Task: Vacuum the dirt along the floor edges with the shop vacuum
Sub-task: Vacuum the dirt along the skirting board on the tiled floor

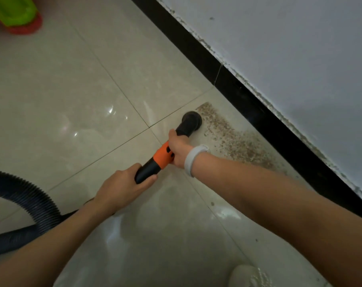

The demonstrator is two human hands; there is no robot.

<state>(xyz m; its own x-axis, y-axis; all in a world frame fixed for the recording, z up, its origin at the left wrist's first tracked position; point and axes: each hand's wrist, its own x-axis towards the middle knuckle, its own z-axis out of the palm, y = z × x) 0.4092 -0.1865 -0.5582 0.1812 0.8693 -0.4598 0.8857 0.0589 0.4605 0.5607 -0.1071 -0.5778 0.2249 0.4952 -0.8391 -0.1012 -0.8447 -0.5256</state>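
Your left hand [122, 188] curls around the black wand [147, 171] where the ribbed hose [30, 195] joins; your right hand [179, 150] grips its orange collar [164, 155]. The round nozzle [192, 119] touches glossy tile [72, 90] at the dirt [236, 141], beside the black baseboard [227, 79] and white wall [300, 48].

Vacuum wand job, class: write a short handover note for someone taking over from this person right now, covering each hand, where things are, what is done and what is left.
Left hand grips the black rear of the vacuum wand, where the ribbed hose joins.
Right hand grips the wand ahead of its orange collar.
Round nozzle sits on the tile at the near end of the dirt strip.
Done: none visibly; the tile left of the nozzle looks clean.
Left: the brown dirt running along the black baseboard.
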